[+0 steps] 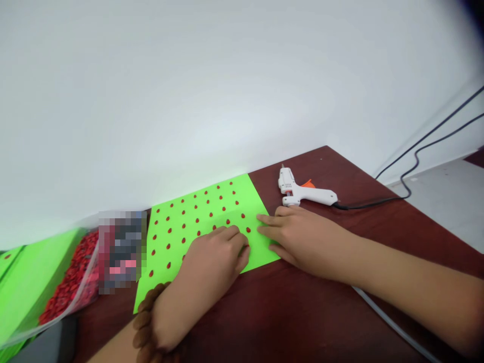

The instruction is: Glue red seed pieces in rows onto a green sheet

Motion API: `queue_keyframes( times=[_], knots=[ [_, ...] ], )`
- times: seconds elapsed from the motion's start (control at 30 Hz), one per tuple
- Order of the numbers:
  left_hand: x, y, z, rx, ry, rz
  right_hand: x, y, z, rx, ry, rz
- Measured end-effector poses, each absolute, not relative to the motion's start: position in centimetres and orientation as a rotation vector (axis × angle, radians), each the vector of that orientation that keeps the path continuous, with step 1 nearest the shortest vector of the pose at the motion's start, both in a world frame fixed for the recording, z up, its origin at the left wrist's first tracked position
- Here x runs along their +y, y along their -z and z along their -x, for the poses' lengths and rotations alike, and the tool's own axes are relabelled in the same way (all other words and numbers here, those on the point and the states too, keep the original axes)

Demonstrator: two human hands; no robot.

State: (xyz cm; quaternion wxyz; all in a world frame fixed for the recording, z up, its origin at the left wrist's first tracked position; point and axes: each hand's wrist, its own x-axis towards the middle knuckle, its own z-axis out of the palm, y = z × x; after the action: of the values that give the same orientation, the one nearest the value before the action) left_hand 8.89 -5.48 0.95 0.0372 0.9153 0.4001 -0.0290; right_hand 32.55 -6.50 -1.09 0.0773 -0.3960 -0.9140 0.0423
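A bright green sheet [177, 191] lies on the dark red-brown table, dotted with rows of small red pieces [197, 220]. My left hand [217, 254], with a brown beaded bracelet [145, 315] at the wrist, rests over the sheet's near right part. Its fingers are curled down and closed; whatever they may hold is hidden under them. My right hand [289, 229] touches the sheet's right edge with its fingers stretched out and a little apart, holding nothing. Just beyond that hand a white glue gun [310, 193] with an orange trigger lies on its side.
At the left, a clear plastic bag [81, 280] holds many red pieces beside a stack of green sheets [38, 272]. A dark grey object [56, 343] sits at the lower left. The gun's black cord [370, 204] runs off right; a pale cable [393, 322] passes beneath my right forearm.
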Motion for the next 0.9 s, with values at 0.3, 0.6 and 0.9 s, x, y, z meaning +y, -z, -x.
queue_keyframes(
  times=[0.3, 0.6, 0.9],
  knots=[
    [-5.9, 0.4, -8.9, 1.145, -0.175, -2.823, -6.3, 1.3, -32.6, -2.735, -0.125, 1.178],
    [-6.3, 0.7, -9.2, 1.083, -0.278, -2.904, -6.4, 1.1, -32.5, -2.761, -0.144, 1.186],
    [-7.1, 0.2, -8.5, 1.003, -0.355, -2.979, -6.4, 1.2, -32.5, -2.752, -0.097, 1.179]
  ],
)
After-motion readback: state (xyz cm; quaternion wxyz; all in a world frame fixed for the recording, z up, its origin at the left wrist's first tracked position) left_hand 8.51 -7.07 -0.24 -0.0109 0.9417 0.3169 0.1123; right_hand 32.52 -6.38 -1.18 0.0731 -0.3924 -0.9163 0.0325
